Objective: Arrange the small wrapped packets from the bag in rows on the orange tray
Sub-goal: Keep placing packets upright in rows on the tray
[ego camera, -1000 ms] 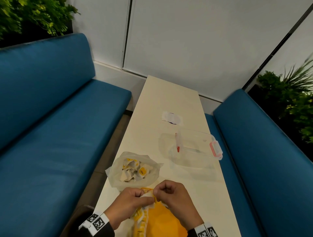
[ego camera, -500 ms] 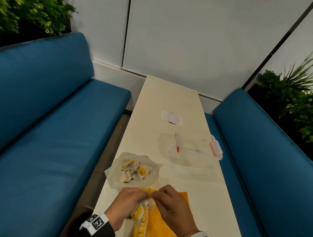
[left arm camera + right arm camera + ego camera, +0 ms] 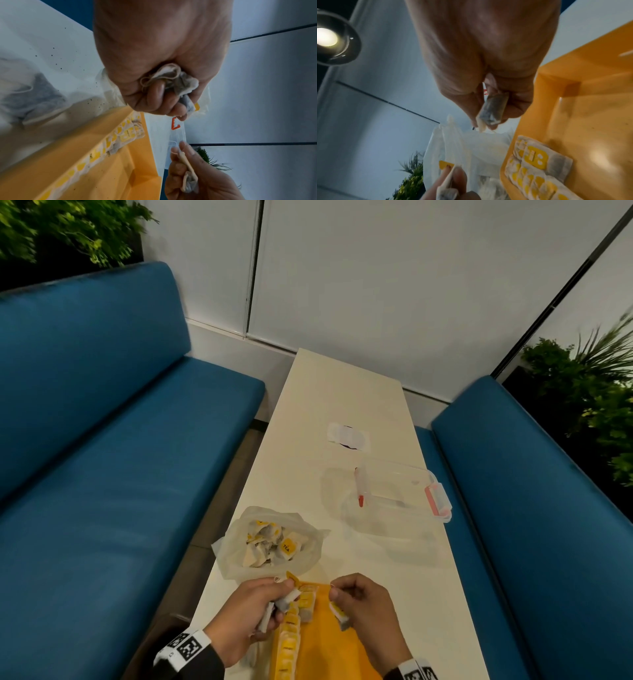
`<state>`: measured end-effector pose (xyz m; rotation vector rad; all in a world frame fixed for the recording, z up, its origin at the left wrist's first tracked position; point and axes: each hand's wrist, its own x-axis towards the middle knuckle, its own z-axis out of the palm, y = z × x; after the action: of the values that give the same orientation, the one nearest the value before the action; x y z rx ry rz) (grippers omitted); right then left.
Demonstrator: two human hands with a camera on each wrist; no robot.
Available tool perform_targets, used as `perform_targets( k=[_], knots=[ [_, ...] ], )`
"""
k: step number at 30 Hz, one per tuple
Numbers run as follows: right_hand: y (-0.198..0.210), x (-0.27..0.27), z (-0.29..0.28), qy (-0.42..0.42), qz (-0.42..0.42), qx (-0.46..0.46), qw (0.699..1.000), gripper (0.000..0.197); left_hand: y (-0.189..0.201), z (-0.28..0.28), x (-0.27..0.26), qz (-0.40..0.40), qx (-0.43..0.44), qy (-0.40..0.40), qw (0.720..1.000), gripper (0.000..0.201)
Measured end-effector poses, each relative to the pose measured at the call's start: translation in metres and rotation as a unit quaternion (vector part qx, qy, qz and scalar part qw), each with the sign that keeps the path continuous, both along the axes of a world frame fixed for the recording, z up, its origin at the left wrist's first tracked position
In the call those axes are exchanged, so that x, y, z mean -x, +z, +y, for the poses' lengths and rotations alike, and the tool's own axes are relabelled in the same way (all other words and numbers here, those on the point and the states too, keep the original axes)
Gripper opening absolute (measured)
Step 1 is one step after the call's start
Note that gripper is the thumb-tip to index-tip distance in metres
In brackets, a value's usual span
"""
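Observation:
The orange tray (image 3: 329,642) lies at the table's near edge, with a row of yellow-tagged tea packets (image 3: 291,635) along its left side, also seen in the right wrist view as packets (image 3: 537,170). My left hand (image 3: 253,614) grips a bunch of packets (image 3: 178,81) over the tray's left rim. Over the tray's middle, my right hand (image 3: 359,607) pinches a single packet (image 3: 493,109), its yellow tag showing in the head view as packet (image 3: 339,613). Behind the tray, the open clear plastic bag (image 3: 270,542) holds several more packets.
A clear plastic box (image 3: 394,494) with pink clips and a red-tipped pen (image 3: 359,487) stand further back on the narrow white table (image 3: 342,392). A small white wrapper (image 3: 347,436) lies beyond. Blue benches (image 3: 102,457) flank both sides.
My hands were together at the tray's far edge; now they have drawn apart, the right one carrying a single packet to the right, the left keeping the bunch.

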<state>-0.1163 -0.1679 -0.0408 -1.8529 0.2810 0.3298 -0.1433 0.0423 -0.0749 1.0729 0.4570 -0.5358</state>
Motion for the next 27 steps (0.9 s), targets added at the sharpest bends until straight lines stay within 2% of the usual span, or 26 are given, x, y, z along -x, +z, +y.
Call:
perform_targets(
  k=[3,5,8,10,12,15,22,27],
  knots=[
    [-0.014,0.0,-0.001,-0.011,0.107,-0.033,0.994,0.006,0.0,-0.002,-0.001,0.007,-0.005,0.0,1.0,0.019],
    [-0.022,0.001,-0.001,-0.011,0.129,-0.042,0.991,0.011,-0.001,-0.002,-0.001,0.008,-0.01,-0.005,1.0,0.016],
    [-0.028,0.005,-0.004,0.002,0.103,-0.03,0.994,0.029,-0.003,0.003,-0.001,0.008,-0.015,-0.015,1.0,0.01],
    [-0.032,0.005,-0.006,0.013,0.08,0.024,0.996,0.037,-0.002,0.005,0.0,0.007,-0.017,-0.022,1.0,0.009],
    [-0.037,0.004,-0.009,0.026,0.065,0.094,0.993,0.028,0.0,0.004,0.002,0.009,-0.022,-0.034,0.999,0.011],
    [-0.042,0.004,-0.01,0.032,0.038,0.134,0.99,0.014,0.005,0.002,0.003,0.012,-0.036,-0.051,0.998,0.013],
    [-0.041,0.003,-0.009,0.091,-0.038,0.185,0.978,0.018,0.011,0.003,0.007,-0.008,-0.048,-0.041,0.998,0.012],
    [-0.04,0.0,-0.011,0.084,-0.02,0.139,0.987,0.015,0.008,0.003,0.009,-0.032,-0.063,-0.076,0.995,0.013]
  ],
)
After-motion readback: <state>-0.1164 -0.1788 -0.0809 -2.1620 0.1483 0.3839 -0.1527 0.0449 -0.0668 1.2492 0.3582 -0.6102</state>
